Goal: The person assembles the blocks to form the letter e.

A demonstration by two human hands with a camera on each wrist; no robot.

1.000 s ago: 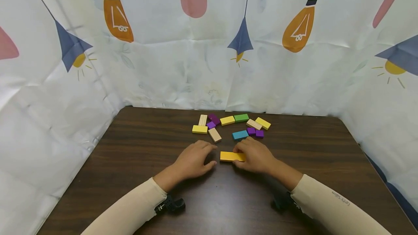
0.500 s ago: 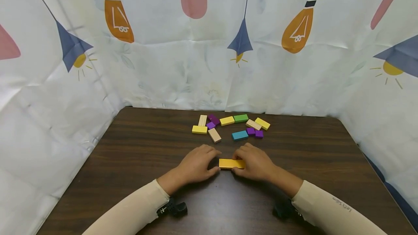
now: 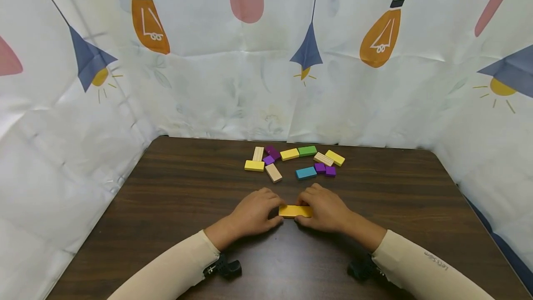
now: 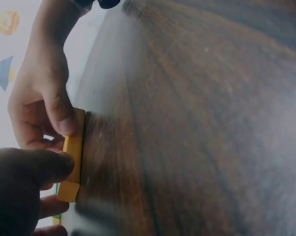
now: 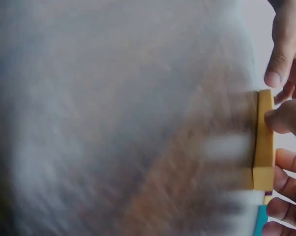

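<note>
A long orange-yellow wooden block [image 3: 291,211] lies flat on the dark wood table, between the two hands. My right hand [image 3: 325,208] grips its right part, thumb along the near side and fingers behind. At the left end, the thumb and forefinger of my left hand [image 3: 255,212] close around the block's tip. The left wrist view shows both thumbs against the block [image 4: 75,152]. Seen from the right wrist, the right thumb presses the block [image 5: 264,132], and the left hand [image 5: 285,54] is by its far end.
Behind the hands lie loose blocks: a blue one [image 3: 306,173], a green one [image 3: 307,151], a yellow one [image 3: 254,165], a plain wood one [image 3: 273,173], and several others, some purple. A printed white cloth [image 3: 233,96] encloses the table [image 3: 187,175] at back and sides.
The right hand has drawn the orange-yellow block toward the person. My left hand has moved in from the left and now meets the block's left end. The other blocks have stayed put.
</note>
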